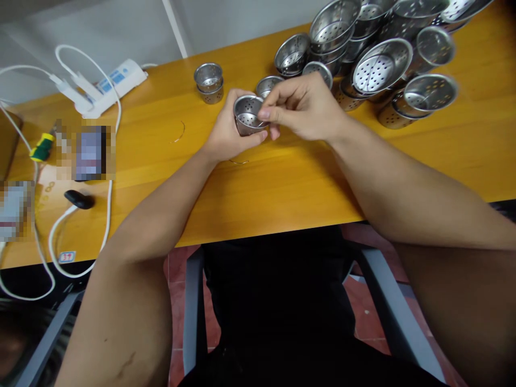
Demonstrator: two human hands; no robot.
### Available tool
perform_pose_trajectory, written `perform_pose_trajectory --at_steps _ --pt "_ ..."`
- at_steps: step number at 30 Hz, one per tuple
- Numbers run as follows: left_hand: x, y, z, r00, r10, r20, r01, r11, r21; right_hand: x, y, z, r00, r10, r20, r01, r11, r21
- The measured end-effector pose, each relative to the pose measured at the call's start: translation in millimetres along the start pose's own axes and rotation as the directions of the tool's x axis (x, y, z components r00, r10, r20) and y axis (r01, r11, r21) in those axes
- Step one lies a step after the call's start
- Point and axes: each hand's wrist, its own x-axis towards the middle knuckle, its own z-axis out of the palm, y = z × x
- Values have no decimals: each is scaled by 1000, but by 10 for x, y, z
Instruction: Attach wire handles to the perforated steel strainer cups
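Black-clad lap [278,301] foremost, left hand [226,131] grips a silver, round, perforated metal cup [248,114], right rim at the right hand [308,107], fingertips pinched, contents indiscernible.

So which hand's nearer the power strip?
Left. The left hand holds the metal cup, right of the power strip; the right hand is farther off, at the cup's rim.

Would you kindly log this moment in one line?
left hand: holding cup; right hand: fingertips at cup rim; power strip: far left
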Motion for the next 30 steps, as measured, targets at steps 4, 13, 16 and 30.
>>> perform_pose_trajectory --at_steps 4,13,16,30 --pt "41 -93 -58 989 -144 -21 145 986 76 -17 60 12 994 -72 -85 63 993 -101" --pt "58 -149 -144 986 -160 -53 165 982 96 -51 77 -19 973 -192 -129 123 902 -414" --pt "80 -123 -119 982 -176 -69 183 976 115 -51 79 -37 974 -220 -53 171 869 -465" --pt "83 -83 -103 978 -197 -74 202 977 70 -99 232 54 981 -184 65 192 847 -497"
